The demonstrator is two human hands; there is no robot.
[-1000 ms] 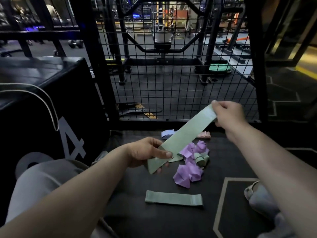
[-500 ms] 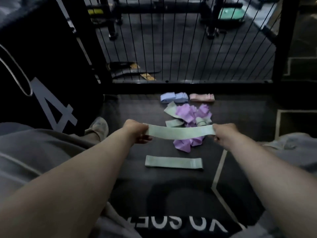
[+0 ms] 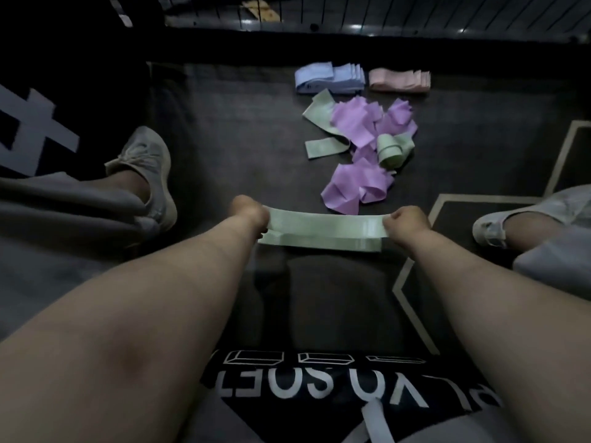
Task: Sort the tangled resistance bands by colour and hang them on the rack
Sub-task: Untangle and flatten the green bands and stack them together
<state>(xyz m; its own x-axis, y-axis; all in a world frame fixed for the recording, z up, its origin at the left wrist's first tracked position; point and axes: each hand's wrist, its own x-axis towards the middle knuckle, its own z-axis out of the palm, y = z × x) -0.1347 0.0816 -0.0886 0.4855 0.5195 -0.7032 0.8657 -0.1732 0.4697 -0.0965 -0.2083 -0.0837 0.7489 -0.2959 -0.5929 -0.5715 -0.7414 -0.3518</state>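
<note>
A pale green band (image 3: 323,224) is stretched flat between my two hands, low over the dark floor mat (image 3: 224,129). My left hand (image 3: 251,212) grips its left end and my right hand (image 3: 404,220) grips its right end. Directly under it lies a second green band (image 3: 319,243), almost covered. Behind them sits a tangle of purple bands (image 3: 355,183) mixed with more green bands (image 3: 391,148). Further back, a folded stack of blue bands (image 3: 329,77) lies beside a folded stack of pink bands (image 3: 399,80). No rack shows in this view.
My left shoe (image 3: 150,174) and right shoe (image 3: 492,228) flank the working area. A black box with white markings (image 3: 38,123) stands at the left. A wire mesh fence (image 3: 351,11) closes off the far edge of the mat.
My hands lowered the stretched green band from above the purple tangle down onto the green band lying on the mat. The camera tilted further down, so the fence has nearly left the view.
</note>
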